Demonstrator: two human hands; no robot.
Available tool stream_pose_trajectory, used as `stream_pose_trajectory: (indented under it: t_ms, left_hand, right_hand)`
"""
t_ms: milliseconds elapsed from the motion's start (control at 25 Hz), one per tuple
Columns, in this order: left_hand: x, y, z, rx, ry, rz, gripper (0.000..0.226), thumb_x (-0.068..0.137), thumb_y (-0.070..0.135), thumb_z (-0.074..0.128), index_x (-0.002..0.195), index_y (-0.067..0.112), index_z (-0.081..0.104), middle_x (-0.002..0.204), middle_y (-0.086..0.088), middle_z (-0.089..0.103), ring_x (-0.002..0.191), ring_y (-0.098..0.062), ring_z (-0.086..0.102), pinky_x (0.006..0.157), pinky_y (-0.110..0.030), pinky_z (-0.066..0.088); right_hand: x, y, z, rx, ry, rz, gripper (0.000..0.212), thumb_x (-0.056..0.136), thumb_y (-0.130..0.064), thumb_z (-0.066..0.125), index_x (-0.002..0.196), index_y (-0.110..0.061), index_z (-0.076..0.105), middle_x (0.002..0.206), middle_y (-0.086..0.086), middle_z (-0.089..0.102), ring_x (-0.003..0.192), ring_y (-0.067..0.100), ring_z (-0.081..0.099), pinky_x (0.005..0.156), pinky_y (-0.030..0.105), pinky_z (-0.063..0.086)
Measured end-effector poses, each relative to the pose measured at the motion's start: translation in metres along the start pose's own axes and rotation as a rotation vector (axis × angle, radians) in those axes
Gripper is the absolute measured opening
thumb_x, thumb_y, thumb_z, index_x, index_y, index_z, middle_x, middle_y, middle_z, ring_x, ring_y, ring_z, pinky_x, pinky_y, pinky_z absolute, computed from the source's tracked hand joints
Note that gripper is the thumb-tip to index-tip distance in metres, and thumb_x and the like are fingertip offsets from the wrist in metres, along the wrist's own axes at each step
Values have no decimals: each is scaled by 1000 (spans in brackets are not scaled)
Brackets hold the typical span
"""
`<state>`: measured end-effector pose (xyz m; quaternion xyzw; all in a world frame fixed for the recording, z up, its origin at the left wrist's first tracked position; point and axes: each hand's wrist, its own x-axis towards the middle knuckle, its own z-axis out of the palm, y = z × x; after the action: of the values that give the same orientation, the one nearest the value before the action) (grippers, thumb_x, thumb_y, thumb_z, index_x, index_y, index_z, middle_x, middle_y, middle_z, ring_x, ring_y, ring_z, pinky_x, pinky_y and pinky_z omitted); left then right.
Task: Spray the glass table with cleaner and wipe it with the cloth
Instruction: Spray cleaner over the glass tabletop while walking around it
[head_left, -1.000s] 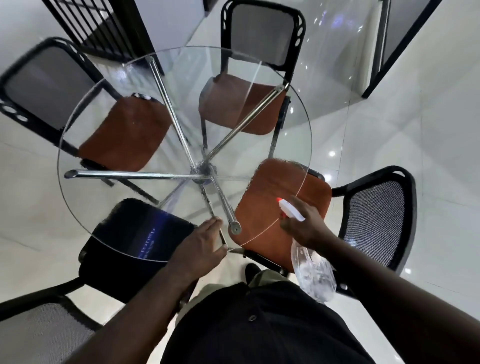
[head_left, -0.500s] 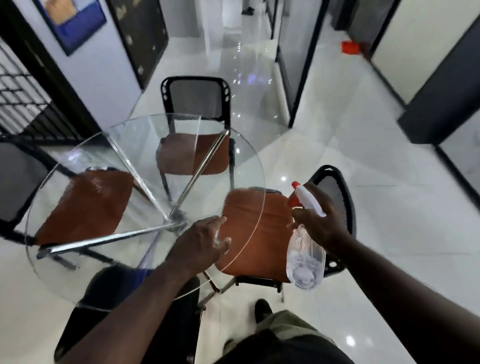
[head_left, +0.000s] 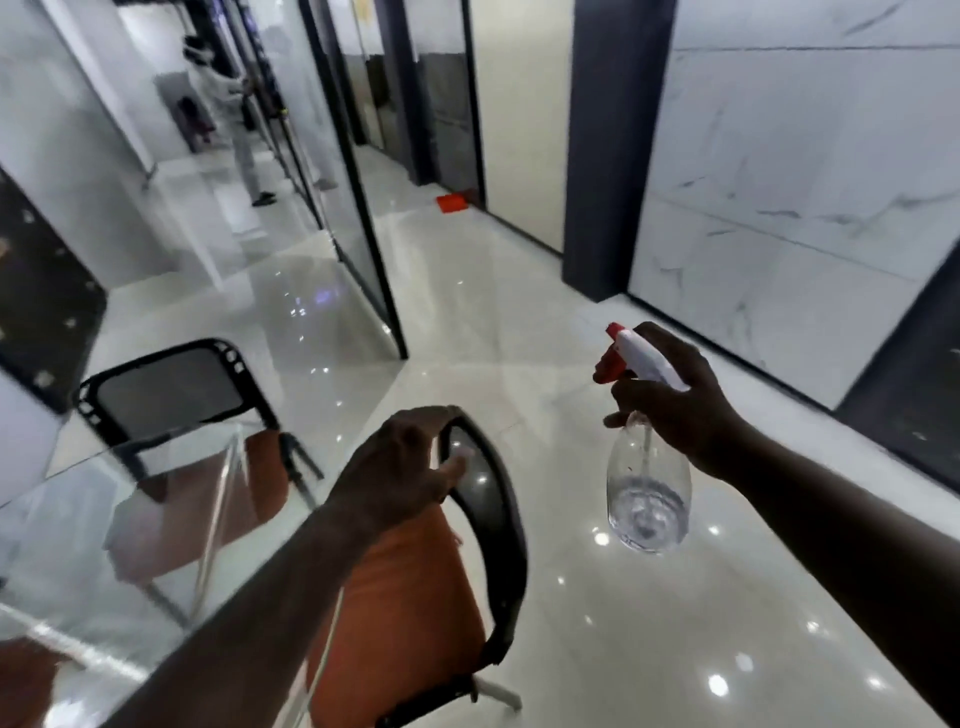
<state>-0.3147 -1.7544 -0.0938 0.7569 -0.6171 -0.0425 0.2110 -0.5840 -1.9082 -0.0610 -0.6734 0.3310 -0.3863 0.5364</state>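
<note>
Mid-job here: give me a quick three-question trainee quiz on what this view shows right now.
1. Which hand holds the spray bottle?
2. True or false: the bottle is full to its neck.
3. The seat of the chair by the left hand is: A blue, B orange, C green.
Key: 1 the right hand; 2 false, liquid only near the bottom; 3 B.

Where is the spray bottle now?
Right side of the head view: the right hand holds the spray bottle above the floor, beside the orange-seated chair.
</note>
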Motion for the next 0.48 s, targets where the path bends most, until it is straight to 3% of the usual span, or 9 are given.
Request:
stream_pose_trajectory:
  t_ms: [80,200,480]
  left_hand:
    - [43,47,13,-10,5,58,63,89,50,70,144,24,57,144,3,61,131,-10,56,107,-17,36]
    - [96,100,34,7,34,120,60,91,53,68,144,26,57,144,6,60,131,-12,56,109,-30,45]
    - [191,173,77,21,34,151,59,91,58,65,142,29,56,145,10,59,133,-11,54,107,-37,49]
  right_hand:
    - [9,-5,-61,-25,48,-22,39,69,-8,67,107,-13,70,105,17,71,93,40,68,77,68,63]
    - [23,-8,-135,-57,101,-50,31,68,-6,66,99,-10,69,103,16,72,87,27,68,75,68,62]
    - [79,11,-246,-76,129,-68,32,68,-8,68,100,-10,68,102,14,72,88,36,69,73,66,63]
